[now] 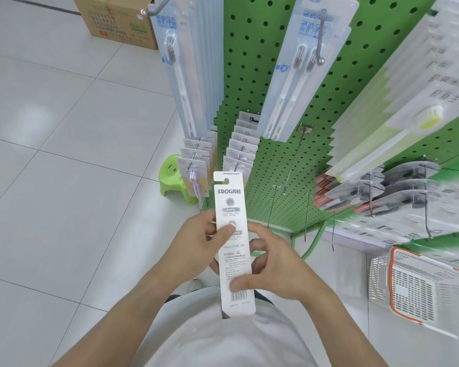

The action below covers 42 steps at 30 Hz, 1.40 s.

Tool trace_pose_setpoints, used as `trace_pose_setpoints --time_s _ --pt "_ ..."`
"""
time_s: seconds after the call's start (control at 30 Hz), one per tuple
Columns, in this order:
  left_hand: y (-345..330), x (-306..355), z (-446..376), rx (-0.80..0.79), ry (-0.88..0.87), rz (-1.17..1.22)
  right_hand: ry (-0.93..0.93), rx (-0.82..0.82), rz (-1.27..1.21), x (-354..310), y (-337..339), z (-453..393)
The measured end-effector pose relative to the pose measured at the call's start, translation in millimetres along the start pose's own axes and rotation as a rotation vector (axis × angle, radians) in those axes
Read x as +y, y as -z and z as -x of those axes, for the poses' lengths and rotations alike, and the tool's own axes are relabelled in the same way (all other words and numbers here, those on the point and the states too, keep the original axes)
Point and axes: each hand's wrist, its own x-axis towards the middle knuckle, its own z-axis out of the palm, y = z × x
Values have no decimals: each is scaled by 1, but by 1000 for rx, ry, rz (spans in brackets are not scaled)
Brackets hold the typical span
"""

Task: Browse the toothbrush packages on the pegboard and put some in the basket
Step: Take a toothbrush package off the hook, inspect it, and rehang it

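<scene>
Toothbrush package (232, 242): held upright near the body, back face with barcode toward the camera, long axis running near to far, hang-hole end far. Gripped by both hands: left hand (196, 242) pinching the upper middle, thumb on the face; right hand (273, 271) pinching lower down, thumb just above the barcode. Basket (419, 295): white with orange rim, to the right and slightly nearer, below the hanging rows; right hand the nearer one. Judged next move: rightward carry, then release into the basket. Obstructions on that path: bare metal hooks (306, 221) projecting from the green pegboard (249, 75) and packages hanging over the basket's far edge. Also present: green stool (174, 178) and cardboard box (117, 19) on the floor, far left.
</scene>
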Motion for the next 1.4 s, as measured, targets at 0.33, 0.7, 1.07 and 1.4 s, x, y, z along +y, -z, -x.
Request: trace_pose_setpoints --time_s 0.33,0.7,1.07,1.4 --pt "-2 10 -4 199 -149 43 2 -64 52 -12 -7 1" --pt "4 29 -15 205 -229 73 63 123 267 -23 -5 10" --pt "-16 56 6 254 -301 -104 159 292 568 -35 -28 20" --pt "-21 78 13 232 -456 -196 319 393 499 -52 -32 32"
